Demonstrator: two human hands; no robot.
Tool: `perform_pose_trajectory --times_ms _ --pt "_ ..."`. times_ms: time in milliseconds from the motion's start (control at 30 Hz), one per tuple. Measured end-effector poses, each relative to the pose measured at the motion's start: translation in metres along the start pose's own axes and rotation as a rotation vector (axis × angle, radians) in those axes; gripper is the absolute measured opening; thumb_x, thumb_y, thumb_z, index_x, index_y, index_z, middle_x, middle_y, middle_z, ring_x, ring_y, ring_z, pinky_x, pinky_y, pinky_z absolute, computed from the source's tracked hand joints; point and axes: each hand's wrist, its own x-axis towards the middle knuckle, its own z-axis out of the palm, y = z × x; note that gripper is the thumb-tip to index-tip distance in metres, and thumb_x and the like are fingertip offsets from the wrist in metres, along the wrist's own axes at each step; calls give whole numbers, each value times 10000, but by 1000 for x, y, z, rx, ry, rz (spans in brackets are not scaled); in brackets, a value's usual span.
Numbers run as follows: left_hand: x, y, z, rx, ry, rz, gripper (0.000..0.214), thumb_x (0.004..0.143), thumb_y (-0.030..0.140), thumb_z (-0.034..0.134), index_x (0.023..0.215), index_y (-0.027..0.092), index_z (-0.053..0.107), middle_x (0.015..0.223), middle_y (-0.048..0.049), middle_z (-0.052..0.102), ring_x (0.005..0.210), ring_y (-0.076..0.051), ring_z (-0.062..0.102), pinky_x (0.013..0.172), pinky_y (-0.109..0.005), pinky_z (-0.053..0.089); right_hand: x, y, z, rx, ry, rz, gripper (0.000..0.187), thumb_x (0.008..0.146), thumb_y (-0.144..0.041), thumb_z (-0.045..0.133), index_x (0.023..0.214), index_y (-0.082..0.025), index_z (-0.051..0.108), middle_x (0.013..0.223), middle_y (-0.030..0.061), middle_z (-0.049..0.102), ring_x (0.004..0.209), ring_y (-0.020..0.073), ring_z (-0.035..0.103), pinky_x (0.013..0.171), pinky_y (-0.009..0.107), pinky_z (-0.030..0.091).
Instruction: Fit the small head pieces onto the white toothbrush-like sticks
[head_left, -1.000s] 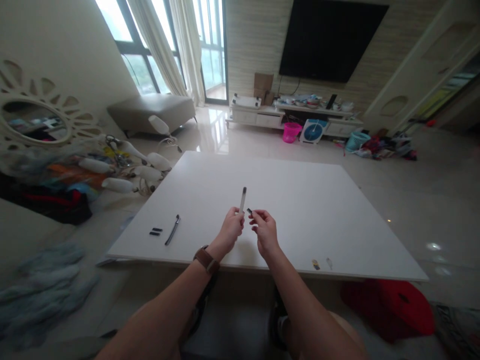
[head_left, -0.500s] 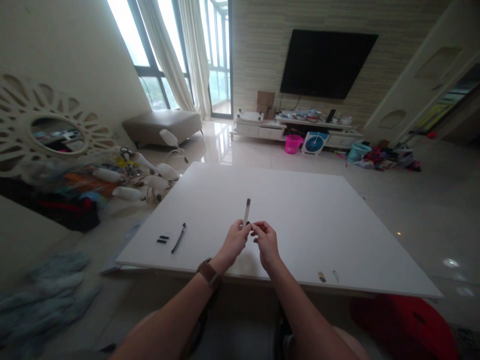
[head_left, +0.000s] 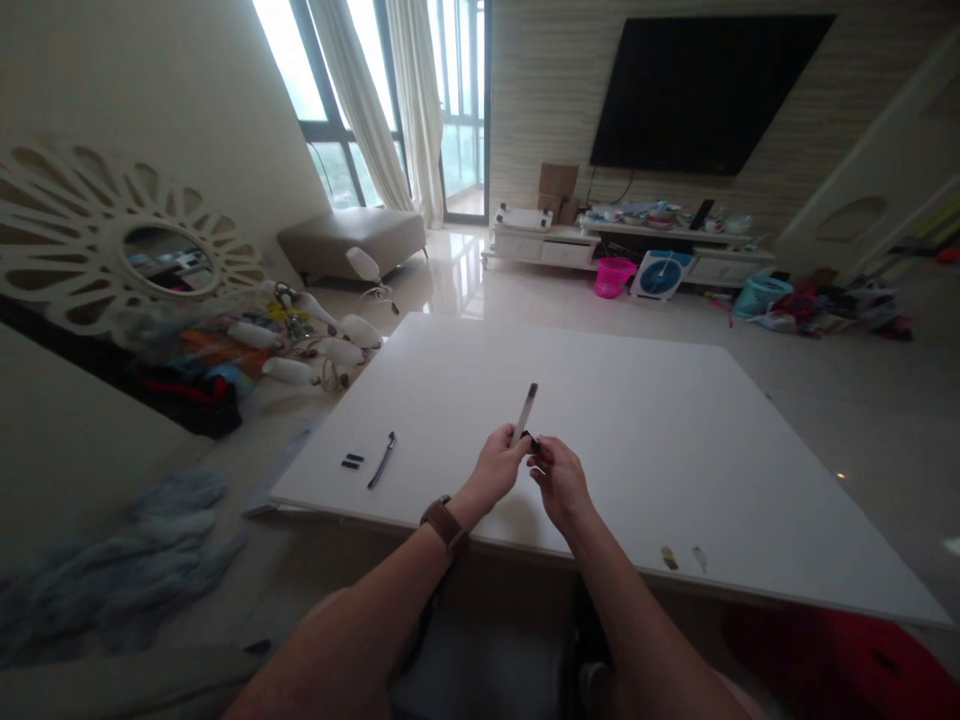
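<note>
My left hand [head_left: 501, 468] is closed around a pale, pen-like stick [head_left: 524, 412] with a dark tip, which points up and away from me. Right beside it, the fingertips of my right hand [head_left: 561, 482] pinch a small black piece [head_left: 533, 443]. That piece touches or nearly touches my left thumb; its exact shape is too small to tell. Both hands are just above the near part of the white table [head_left: 600, 400]. To their left lie a slim dark stick with a bent head [head_left: 382, 461] and two short black pieces [head_left: 352, 461].
Near the table's front edge at right lie a small yellow-and-dark item [head_left: 669, 557] and a thin clear piece [head_left: 700, 558]. A lamp with several white shades [head_left: 341, 352] stands past the left edge. A red stool-like thing [head_left: 840, 655] sits below the right front.
The view has swung left, shifting the scene rightward. The pale stick leans further right. More of the black piece now shows between my hands.
</note>
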Motion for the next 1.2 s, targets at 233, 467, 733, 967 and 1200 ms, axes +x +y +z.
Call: perform_pose_trajectory --times_ms 233,467,733,967,1200 --pt "-3 1 -1 56 -33 109 194 810 356 615 756 171 595 672 11 561 628 -121 474 592 -237 359 -6 -4 0 8 -16 -21 366 560 -362 858 757 -188 604 758 10 678 576 93 540 460 184 354" --pt "-3 -2 -3 12 -45 -8 184 791 356 608 831 175 606 566 56 454 518 -97 385 517 -222 302 -6 -3 -2 -36 -4 -112 377 532 -320 881 772 -189 622 713 -32 604 614 91 538 480 183 322" --pt "1 -3 -3 -12 -67 -49 289 758 443 681 813 170 604 540 66 427 488 -79 348 475 -212 253 -4 -5 1 -50 2 -83 331 542 -323 829 784 -191 644 772 2 656 628 102 529 492 187 313" --pt "1 -3 -4 -11 -50 -41 274 768 439 666 798 173 610 526 68 424 468 -72 334 462 -210 241 -6 -7 2 -81 -8 -72 237 568 -322 744 739 -190 646 792 23 694 602 107 536 488 194 315" --pt "-4 0 -4 12 -50 -52 301 770 455 679 772 169 588 513 78 392 447 -58 303 445 -208 208 -5 -4 -1 -101 11 -116 269 562 -334 767 757 -184 658 743 9 678 587 99 529 495 197 314"
